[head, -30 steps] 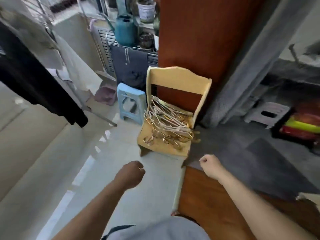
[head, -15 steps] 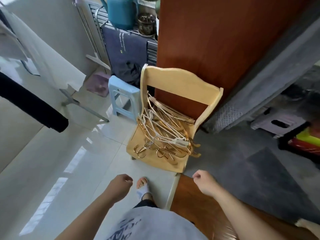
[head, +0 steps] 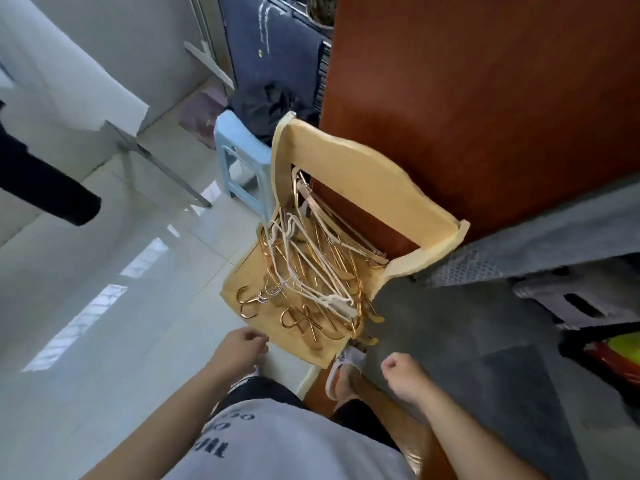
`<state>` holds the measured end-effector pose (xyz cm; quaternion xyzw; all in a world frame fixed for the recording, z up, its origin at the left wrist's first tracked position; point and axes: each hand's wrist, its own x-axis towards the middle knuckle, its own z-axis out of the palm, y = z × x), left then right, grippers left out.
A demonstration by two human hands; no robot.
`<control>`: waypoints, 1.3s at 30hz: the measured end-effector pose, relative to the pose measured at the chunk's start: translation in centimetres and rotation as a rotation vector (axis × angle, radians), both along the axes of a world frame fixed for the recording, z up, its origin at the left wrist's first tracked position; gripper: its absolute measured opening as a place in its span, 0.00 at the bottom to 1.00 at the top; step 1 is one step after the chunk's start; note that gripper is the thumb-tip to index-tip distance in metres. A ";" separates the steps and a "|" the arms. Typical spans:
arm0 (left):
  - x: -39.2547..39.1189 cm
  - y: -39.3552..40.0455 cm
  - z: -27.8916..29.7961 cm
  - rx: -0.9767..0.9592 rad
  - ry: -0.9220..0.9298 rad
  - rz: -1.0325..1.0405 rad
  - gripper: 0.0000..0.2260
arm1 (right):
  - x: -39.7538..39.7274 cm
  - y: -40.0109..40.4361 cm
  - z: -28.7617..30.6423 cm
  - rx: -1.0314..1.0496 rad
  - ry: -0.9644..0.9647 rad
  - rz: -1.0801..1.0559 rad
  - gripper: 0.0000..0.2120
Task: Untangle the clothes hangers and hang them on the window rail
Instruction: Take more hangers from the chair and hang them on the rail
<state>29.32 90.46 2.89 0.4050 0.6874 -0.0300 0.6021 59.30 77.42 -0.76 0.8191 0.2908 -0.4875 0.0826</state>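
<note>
1. The large red-brown wooden panel stands upright just behind the chair and touches its backrest.
2. The small pale yellow wooden chair stands on the light tiled floor; it is the landmark for all places below.
3. The dark grey carpet lies to the right of the chair, and its edge reaches the chair's right front corner.
4. The tangled pile of gold metal and white clothes hangers lies on the chair's seat and leans against the backrest; several gold hooks point to the seat's front edge.
5. The light blue plastic stool stands just beside the chair, at its left rear.
6. The left hand hovers just in front of the chair's front left edge. Its fingers are loosely curled and hold nothing.
7. The right hand hovers in front of the chair's right front corner, over the carpet. Its fingers are curled into a fist, and they hold nothing.
8. A foot in a white slipper stands at the chair's front corner, between the two hands.
</note>
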 end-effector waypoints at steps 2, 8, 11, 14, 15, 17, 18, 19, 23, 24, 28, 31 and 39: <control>0.8 -1.1 -0.2 -0.013 0.035 0.148 0.09 | 1.5 2.5 -1.1 0.007 0.047 0.117 0.09; 4.0 -4.7 -0.7 -0.013 0.142 0.422 0.11 | 2.2 10.9 -6.1 0.047 0.052 0.455 0.12; 5.2 -7.7 -1.5 -0.038 0.191 0.536 0.12 | -0.1 14.5 -8.6 0.133 -0.021 0.581 0.10; 5.2 -9.7 -3.9 -0.068 0.229 0.606 0.09 | -3.1 17.6 -11.4 0.226 -0.037 0.639 0.08; 5.0 -10.3 -5.1 -0.083 0.234 0.614 0.09 | -3.9 18.3 -12.8 0.252 -0.056 0.668 0.08; 4.4 -10.7 -6.2 -0.112 0.243 0.613 0.09 | -4.9 19.3 -14.2 0.286 -0.119 0.716 0.08; 3.9 -11.0 -6.8 -0.118 0.251 0.618 0.09 | -5.5 19.5 -15.2 0.289 -0.147 0.753 0.09; 3.7 -11.1 -7.0 -0.112 0.256 0.613 0.09 | -5.5 19.7 -15.7 0.288 -0.169 0.780 0.09; 1.9 -11.4 -7.7 -0.045 0.245 0.586 0.10 | -6.0 19.4 -17.5 0.293 -0.273 0.909 0.06; 1.6 -11.4 -7.5 -0.023 0.239 0.563 0.09 | -6.0 19.2 -17.5 0.307 -0.299 0.929 0.05; 0.7 -11.6 -6.6 0.007 0.130 0.522 0.06 | -6.0 18.5 -16.5 0.391 -0.352 0.913 0.03; 0.0 -11.8 -6.9 -0.003 0.050 0.564 0.06 | -5.4 17.8 -15.1 0.445 -0.319 0.877 0.03; 0.6 -11.2 -6.6 -0.068 -0.075 0.658 0.09 | -3.5 15.0 -12.2 0.470 -0.268 0.693 0.06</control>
